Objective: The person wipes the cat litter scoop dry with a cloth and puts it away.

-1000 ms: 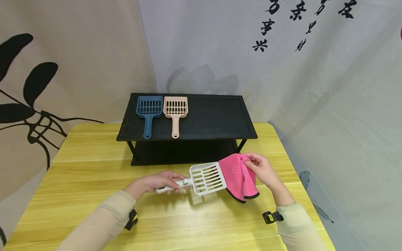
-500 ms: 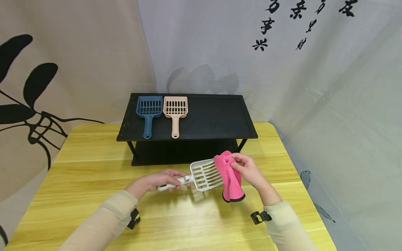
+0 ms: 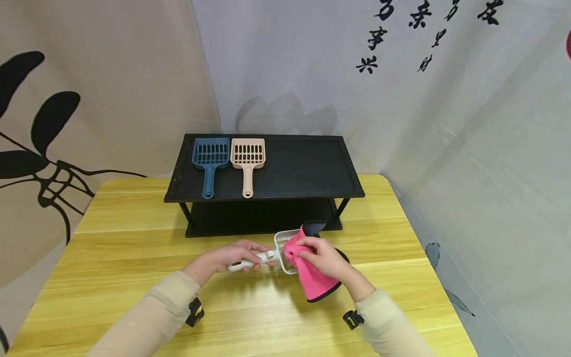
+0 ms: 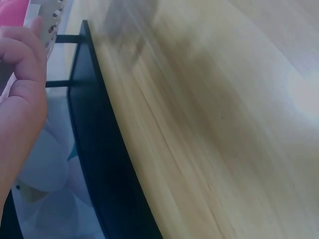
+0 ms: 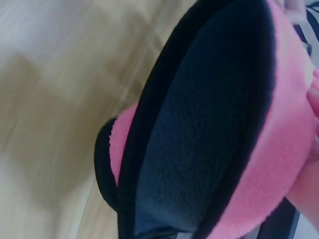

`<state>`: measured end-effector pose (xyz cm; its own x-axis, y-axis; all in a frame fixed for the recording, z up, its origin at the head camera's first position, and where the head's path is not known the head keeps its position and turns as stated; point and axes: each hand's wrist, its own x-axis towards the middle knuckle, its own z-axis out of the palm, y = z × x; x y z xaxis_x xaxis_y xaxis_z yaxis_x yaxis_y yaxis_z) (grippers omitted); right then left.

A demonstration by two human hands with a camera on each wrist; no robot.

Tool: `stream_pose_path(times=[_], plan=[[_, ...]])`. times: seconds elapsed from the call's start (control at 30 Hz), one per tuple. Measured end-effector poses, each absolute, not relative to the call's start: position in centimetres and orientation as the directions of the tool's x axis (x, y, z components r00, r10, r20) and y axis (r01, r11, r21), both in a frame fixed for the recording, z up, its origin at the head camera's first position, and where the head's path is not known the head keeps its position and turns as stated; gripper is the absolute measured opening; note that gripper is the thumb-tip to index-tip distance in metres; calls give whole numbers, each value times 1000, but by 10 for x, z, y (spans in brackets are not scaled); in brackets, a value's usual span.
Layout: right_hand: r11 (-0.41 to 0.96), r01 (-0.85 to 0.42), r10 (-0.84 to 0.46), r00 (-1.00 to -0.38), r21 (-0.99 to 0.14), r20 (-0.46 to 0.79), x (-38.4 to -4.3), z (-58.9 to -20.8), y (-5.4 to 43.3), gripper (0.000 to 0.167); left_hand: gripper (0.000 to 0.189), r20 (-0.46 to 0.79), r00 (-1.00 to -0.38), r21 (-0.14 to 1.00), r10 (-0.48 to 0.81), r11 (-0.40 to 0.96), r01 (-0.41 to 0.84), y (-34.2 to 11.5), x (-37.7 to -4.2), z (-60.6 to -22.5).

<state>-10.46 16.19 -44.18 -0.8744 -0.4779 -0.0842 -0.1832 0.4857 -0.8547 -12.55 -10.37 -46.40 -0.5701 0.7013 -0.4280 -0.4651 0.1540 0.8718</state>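
A white slotted litter scoop [image 3: 285,238] is held above the table by its handle, which my left hand [image 3: 234,255] grips. Over most of the scoop's slotted head lies a pink cloth [image 3: 314,280] with a dark grey underside and black edging. My right hand [image 3: 323,258] pinches the bunched cloth against the scoop. In the left wrist view, the left hand [image 4: 22,84] shows at the left edge with part of the scoop [image 4: 49,22] beyond it. The cloth's dark side [image 5: 199,119] fills much of the right wrist view, and most of the right hand is out of that frame.
Behind the hands stands a black two-tier rack [image 3: 308,168]. On its top shelf, a blue litter scoop [image 3: 209,168] and a beige litter scoop [image 3: 248,166] lie side by side at the left. The wooden table [image 3: 134,218] ends at a fabric backdrop [image 3: 468,148].
My right hand has moved left with the cloth, from the scoop's far end across its head toward the handle. The left hand and the scoop have hardly shifted.
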Motion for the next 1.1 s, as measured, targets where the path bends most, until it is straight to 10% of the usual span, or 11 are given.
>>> stream_pose_path(times=[0.57,1.1], plan=[[662,-596,-667,-745,-454,7,-95,-448,155,11,50,-353,-549,916,757,159,-369,-101,-125,-457],[770,-579,-589,-806,-267,48,-101,-439,189,15,54,-375,-566,902,734,147,-406,-109,-127,-452]])
